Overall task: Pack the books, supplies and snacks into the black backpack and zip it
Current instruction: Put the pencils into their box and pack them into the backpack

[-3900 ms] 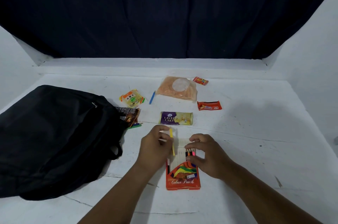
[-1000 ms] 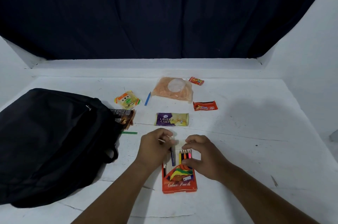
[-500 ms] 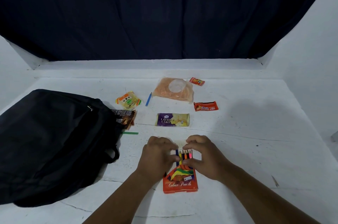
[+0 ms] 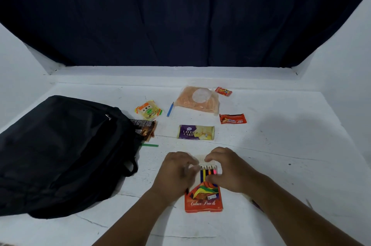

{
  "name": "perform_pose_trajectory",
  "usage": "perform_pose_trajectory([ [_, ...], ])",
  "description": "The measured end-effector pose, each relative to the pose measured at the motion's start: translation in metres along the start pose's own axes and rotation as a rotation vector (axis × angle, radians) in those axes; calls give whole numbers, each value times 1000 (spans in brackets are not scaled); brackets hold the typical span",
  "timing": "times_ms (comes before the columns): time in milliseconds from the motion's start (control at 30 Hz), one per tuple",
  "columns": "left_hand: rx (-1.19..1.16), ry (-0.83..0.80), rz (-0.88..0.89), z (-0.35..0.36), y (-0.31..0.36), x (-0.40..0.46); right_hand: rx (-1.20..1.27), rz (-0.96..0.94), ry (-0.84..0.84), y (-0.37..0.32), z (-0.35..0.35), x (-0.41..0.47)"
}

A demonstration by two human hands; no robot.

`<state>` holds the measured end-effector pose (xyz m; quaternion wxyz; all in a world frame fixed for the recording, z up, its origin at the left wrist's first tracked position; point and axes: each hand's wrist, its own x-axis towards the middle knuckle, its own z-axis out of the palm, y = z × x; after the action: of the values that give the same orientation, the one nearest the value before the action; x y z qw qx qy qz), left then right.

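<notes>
My left hand (image 4: 176, 173) and right hand (image 4: 230, 171) both curled around the open colour pencil box (image 4: 203, 199) on the white counter (image 4: 281, 165), pencils (image 4: 208, 171) showing between them, black backpack (image 4: 60, 151) lying to the left, layer cake packet (image 4: 196, 132) just beyond

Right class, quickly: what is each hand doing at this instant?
Left hand: fingers curled at the colour pencil box, blurred; its grip cannot be told.
Right hand: thumb and curled fingers hold the box's open end.
</notes>
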<state>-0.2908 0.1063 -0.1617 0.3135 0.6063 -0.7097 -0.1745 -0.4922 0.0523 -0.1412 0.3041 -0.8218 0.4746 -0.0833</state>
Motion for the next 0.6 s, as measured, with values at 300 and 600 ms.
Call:
perform_pose_trajectory([
  [300, 474, -25, -259, -62, -58, 29, 96, -32, 197, -16, -4, 39],
  [600, 419, 126, -175, -55, -73, 26, 85, -201, 225, -45, 9, 123],
])
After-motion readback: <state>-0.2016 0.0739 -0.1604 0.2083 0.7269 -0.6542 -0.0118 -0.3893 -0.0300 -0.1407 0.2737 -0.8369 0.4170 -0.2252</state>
